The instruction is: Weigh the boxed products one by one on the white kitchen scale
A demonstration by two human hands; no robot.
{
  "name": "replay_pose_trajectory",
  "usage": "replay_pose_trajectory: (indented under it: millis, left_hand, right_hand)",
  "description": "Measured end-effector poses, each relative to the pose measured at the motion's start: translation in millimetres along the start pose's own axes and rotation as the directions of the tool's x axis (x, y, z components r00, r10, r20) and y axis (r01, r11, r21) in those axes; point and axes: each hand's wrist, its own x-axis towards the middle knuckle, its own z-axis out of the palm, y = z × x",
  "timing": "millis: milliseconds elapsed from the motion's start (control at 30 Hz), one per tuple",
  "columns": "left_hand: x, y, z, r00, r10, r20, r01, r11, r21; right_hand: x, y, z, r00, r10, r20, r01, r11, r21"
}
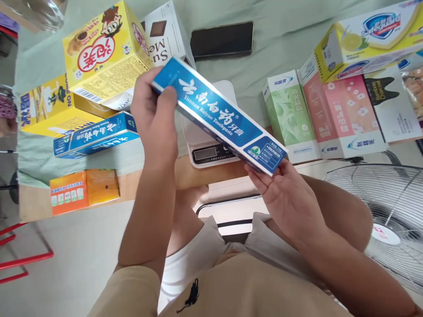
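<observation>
A long blue and white toothpaste box (214, 114) is held up in the air, tilted down to the right, its printed front facing me. My left hand (157, 112) grips its upper left end, thumb on the front. At the lower right end, my right hand (287, 193) supports the box with fingers tucked behind its edge and the palm turned up. Below and behind the box sits a white kitchen scale (194, 141), partly covered by it; the scale's dark display shows at the front.
Left on the table are a yellow snack box (105, 53), another blue toothpaste box (95, 134) and an orange box (84, 190). A black phone (221, 39) lies behind the scale. Rightward stand a green box (291, 116), pink boxes (350, 114) and a Safeguard box (373, 39); a fan (386, 220) is below.
</observation>
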Motion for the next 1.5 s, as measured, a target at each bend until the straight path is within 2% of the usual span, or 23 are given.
replay_pose_trajectory:
  millis: [100,233,300,467,600,733,900,1000,1100,1200,1300,1367,1400,1500]
  left_hand:
    - [21,4,30.4,0.989,0.05,0.137,-0.043,0.998,-0.052]
    - [42,1,69.6,0.949,-0.046,0.311,0.039,0.999,0.027]
    - [46,-4,85.4,0.931,-0.09,0.355,0.048,0.991,0.126]
    - [50,-12,112.2,0.895,-0.127,0.428,-0.058,0.918,0.393]
    - [53,-13,125.5,0.853,-0.204,0.48,-0.09,0.849,0.52]
    - [54,-7,129.5,0.808,-0.268,0.525,-0.159,0.758,0.633]
    - [53,-1,127.0,0.757,-0.318,0.571,-0.257,0.658,0.707]
    - [55,-3,129.3,0.755,-0.323,0.571,-0.269,0.641,0.719]
    - [57,-4,130.0,0.778,-0.296,0.554,-0.253,0.66,0.707]
    - [49,5,114.4,0.849,-0.12,0.515,-0.268,0.741,0.615]
    - [24,21,74.3,0.905,0.122,0.408,-0.313,0.84,0.444]
    - [3,30,38.4,0.933,0.184,0.31,-0.292,0.889,0.353]
    - [-6,32,19.6,0.97,0.153,0.19,-0.198,0.95,0.243]
    - [-20,30,-36.0,0.989,0.143,-0.028,-0.134,0.97,0.203]
  right_hand:
    - [-10,6,-6,0.995,0.096,-0.018,-0.094,0.994,0.062]
    - [-20,15,-9,0.983,0.179,0.031,-0.181,0.963,0.2]
    - [-21,17,-10,0.983,0.181,0.026,-0.182,0.946,0.267]
    - [-15,13,-14,0.978,0.201,-0.055,-0.172,0.926,0.336]
    - [-12,6,-17,0.978,0.205,-0.04,-0.182,0.929,0.323]
    - [-12,6,-20,0.98,0.198,-0.009,-0.187,0.94,0.285]
    - [-10,15,-20,0.977,0.161,0.14,-0.176,0.979,0.101]
    - [-7,20,-20,0.979,0.13,0.155,-0.131,0.991,-0.001]
    - [-5,21,-20,0.987,0.105,0.121,-0.104,0.994,-0.018]
    - [-5,21,-19,0.978,0.085,0.188,-0.076,0.995,-0.059]
    - [-6,21,-16,0.956,0.073,0.283,-0.037,0.991,-0.129]
    - [-5,24,-12,0.95,0.062,0.305,-0.012,0.987,-0.162]
    - [-5,27,-9,0.948,0.057,0.313,0.002,0.983,-0.184]
    - [-2,36,4,0.941,0.049,0.335,0.043,0.965,-0.26]
